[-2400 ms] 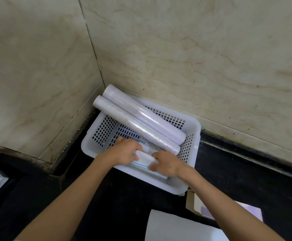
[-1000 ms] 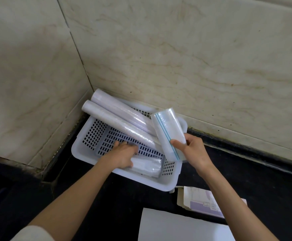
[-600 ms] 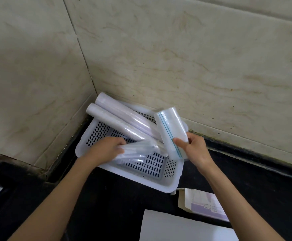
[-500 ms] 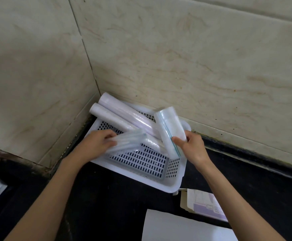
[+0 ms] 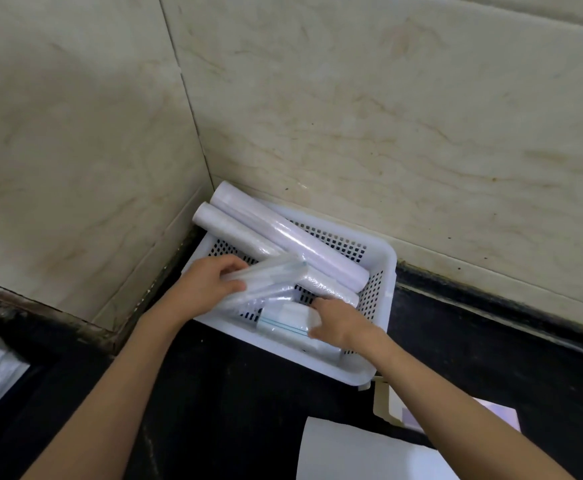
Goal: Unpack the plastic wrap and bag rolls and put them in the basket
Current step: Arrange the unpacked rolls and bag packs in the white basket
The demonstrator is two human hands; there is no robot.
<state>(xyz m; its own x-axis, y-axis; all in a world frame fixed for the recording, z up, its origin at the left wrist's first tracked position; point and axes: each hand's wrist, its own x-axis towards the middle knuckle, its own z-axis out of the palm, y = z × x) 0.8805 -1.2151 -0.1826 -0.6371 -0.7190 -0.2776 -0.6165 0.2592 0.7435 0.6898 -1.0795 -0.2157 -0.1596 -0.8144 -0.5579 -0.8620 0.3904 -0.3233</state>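
A white perforated basket [image 5: 385,268] sits in the wall corner on the black counter. Two long plastic wrap rolls [image 5: 293,240] lie diagonally in it, their far ends sticking out over the back-left rim. My left hand [image 5: 210,282] grips a clear bag roll [image 5: 269,278], tilted above the basket's near left side. My right hand [image 5: 338,320] holds a short bag roll [image 5: 283,322] with a blue-green stripe, lying low against the basket's front wall.
Beige marble walls close in behind and to the left of the basket. A flattened white and purple box [image 5: 411,407] and a white sheet [image 5: 359,452] lie on the black counter [image 5: 491,358] to the front right.
My right hand has brought the striped bag roll down from upright at the basket's right end to lying inside by the front wall. My left hand still holds its clear roll, shifted right.
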